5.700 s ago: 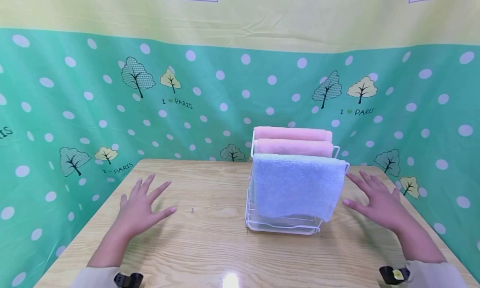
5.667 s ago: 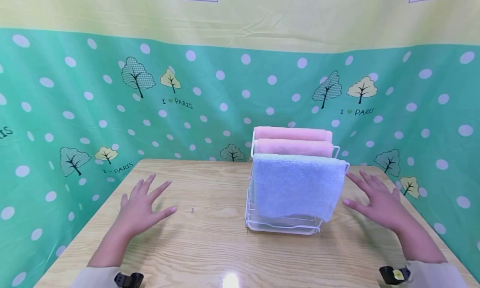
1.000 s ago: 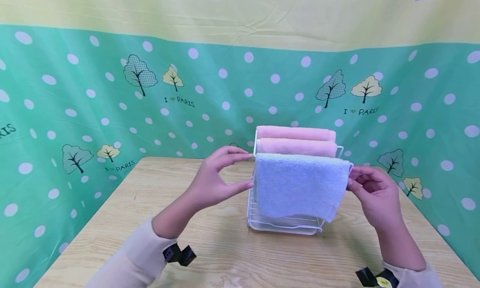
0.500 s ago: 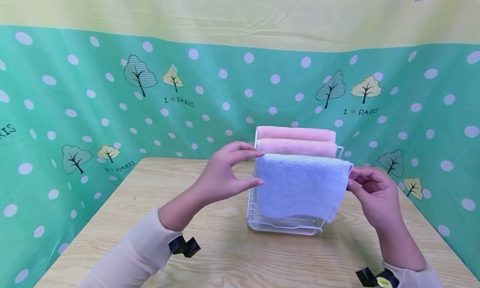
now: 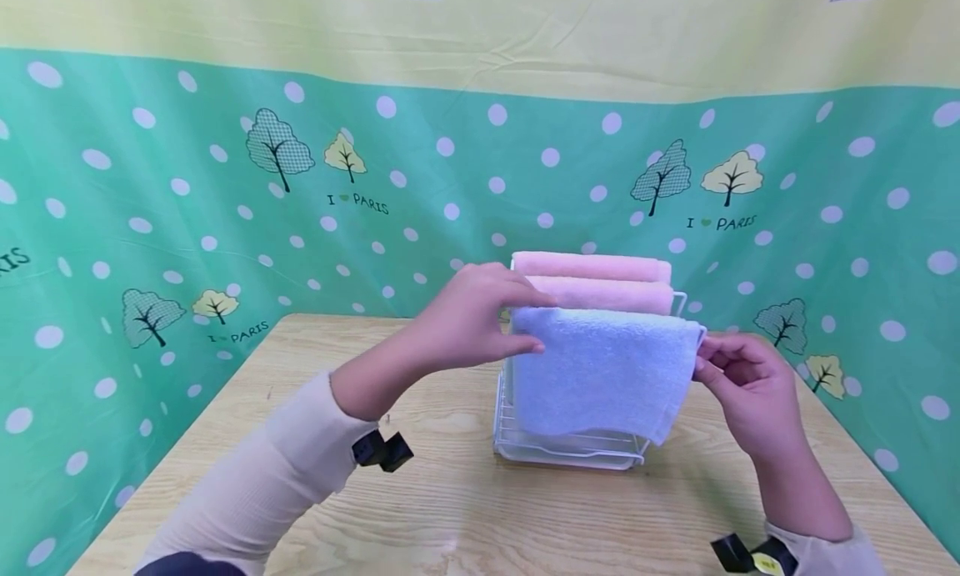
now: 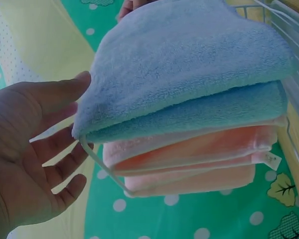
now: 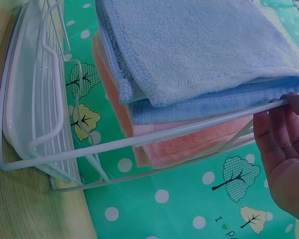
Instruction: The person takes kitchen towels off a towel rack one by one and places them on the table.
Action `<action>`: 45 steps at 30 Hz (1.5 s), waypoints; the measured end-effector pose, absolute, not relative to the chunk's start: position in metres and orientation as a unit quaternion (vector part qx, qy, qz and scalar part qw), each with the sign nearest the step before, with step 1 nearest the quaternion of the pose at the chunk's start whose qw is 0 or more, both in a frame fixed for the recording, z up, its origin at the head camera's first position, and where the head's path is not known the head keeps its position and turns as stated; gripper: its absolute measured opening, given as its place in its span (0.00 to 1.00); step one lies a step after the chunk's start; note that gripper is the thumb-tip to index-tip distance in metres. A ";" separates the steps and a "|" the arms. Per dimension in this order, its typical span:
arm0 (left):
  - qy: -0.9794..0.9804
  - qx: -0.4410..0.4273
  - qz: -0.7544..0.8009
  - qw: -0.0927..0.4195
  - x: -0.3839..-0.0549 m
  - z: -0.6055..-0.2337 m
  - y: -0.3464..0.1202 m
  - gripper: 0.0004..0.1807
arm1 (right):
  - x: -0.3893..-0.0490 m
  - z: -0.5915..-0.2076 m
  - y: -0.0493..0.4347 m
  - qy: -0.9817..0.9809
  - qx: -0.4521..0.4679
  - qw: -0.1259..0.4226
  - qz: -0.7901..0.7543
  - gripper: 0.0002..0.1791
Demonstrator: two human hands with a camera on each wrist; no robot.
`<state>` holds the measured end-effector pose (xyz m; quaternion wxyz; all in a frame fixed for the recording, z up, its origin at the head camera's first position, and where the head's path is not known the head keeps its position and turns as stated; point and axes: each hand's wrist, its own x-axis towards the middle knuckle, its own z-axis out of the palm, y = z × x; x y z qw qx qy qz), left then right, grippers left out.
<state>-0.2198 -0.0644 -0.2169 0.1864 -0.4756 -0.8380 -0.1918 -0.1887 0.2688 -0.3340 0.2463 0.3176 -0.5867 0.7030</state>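
A light blue towel [image 5: 600, 380] hangs folded over the front bar of a white wire rack [image 5: 570, 453]. Behind it, two pink towels [image 5: 600, 294] drape over the rack's other bars. My left hand [image 5: 476, 318] is at the blue towel's upper left corner, thumb in front and fingers behind. In the left wrist view, a gap shows between the thumb and the fingers [image 6: 67, 167], with the towel's edge near them. On the other side, my right hand [image 5: 753, 393] pinches the rack's upper right wire; the right wrist view shows the fingertips on that white rod [image 7: 189, 124].
The rack stands on a light wooden table [image 5: 450, 509] with a white drip tray [image 7: 27, 94] at its base. A green and yellow curtain [image 5: 420, 184] with dots and trees hangs behind. Black cameras [image 5: 382, 451] are strapped at both wrists.
My left hand has come from the table's left side to the blue towel and moved further right and up along its top. Earlier spread beside the rack, my right hand now pinches its wire.
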 end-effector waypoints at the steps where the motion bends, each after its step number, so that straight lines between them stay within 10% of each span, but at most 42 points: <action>1: -0.840 -0.478 -0.183 0.179 -0.220 -0.215 -0.062 0.22 | -0.188 -0.334 0.269 -0.588 0.316 0.246 0.703 0.13; 18: -0.878 -0.437 -0.189 0.039 -0.227 -0.190 -0.008 0.20 | -0.183 -0.329 0.267 -0.648 0.246 0.245 0.678 0.10; 45: -0.878 -0.466 -0.108 -0.028 -0.233 -0.178 0.016 0.25 | -0.184 -0.330 0.264 -0.621 0.271 0.258 0.688 0.10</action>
